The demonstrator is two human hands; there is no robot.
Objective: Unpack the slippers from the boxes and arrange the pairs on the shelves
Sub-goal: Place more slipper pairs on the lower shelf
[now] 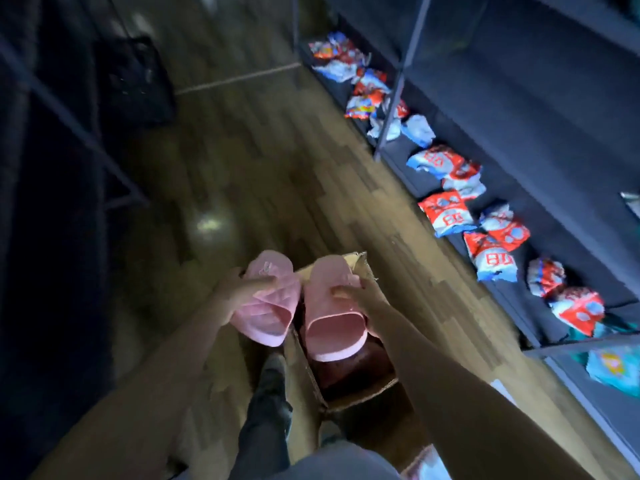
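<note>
Lower centre, above the open box (363, 393): left hand (239, 289) grips left pink slipper (266, 306), right hand (356, 292) grips right pink slipper (329, 317), toes up-frame, side by side; shelf (554, 220) lies frame-right, nearer the right hand.

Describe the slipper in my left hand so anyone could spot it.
Start at the box on the floor, left of the shelf. Two pink slippers are held above it. Yours is the left slipper, tilted and off the box's left edge; the right slipper hangs squarely over the box.
</note>
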